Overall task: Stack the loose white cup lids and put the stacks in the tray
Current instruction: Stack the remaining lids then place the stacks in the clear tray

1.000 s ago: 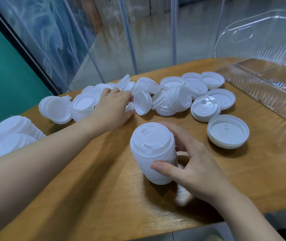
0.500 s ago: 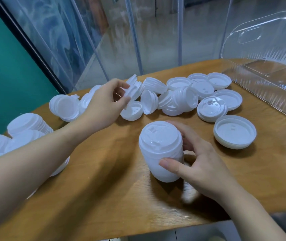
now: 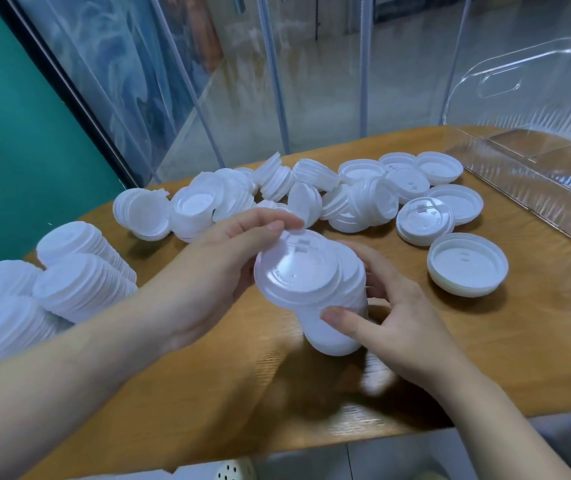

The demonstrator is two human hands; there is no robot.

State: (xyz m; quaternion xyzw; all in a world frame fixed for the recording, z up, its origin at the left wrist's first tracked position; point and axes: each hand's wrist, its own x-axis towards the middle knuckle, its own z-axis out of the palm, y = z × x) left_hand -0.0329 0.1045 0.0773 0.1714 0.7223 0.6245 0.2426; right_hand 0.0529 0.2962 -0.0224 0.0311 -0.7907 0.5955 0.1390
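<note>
My left hand (image 3: 221, 271) pinches a light, flimsy lid (image 3: 298, 268) by its rim; right hand (image 3: 395, 320) cups the stack (image 3: 329, 327) mid-frame.

left hand (image 3: 221, 268): bare, no ring, no glove | right hand (image 3: 405, 327): bare, short plain nails, no ring | left forearm (image 3: 69, 368): bare to frame edge, no sleeve, no watch | right forearm (image 3: 506, 431): bare, no sleeve, no band
</note>
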